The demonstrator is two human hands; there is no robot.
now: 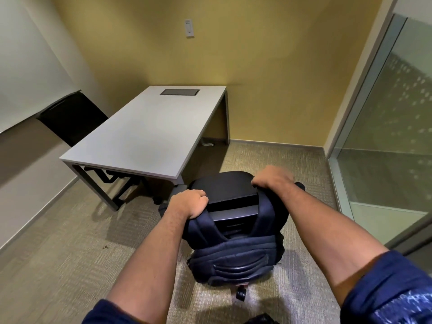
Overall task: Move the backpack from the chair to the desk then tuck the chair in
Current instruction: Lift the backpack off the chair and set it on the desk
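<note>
A dark navy backpack (233, 258) hangs over the back of a black office chair (222, 185), its two shoulder straps looped over the chair's top. My left hand (189, 203) grips the left strap at the chair back's top corner. My right hand (272, 177) is closed on the right strap at the other corner. The chair stands pulled out on the carpet, just off the near right corner of the grey desk (149, 134). A chair caster (240, 294) shows below the bag.
A second black chair (72, 118) stands at the desk's far left side, against the white wall. A dark cable hatch (179, 92) is set into the desk's far end. A glass partition (385, 127) runs along the right. Carpet lies open to the left.
</note>
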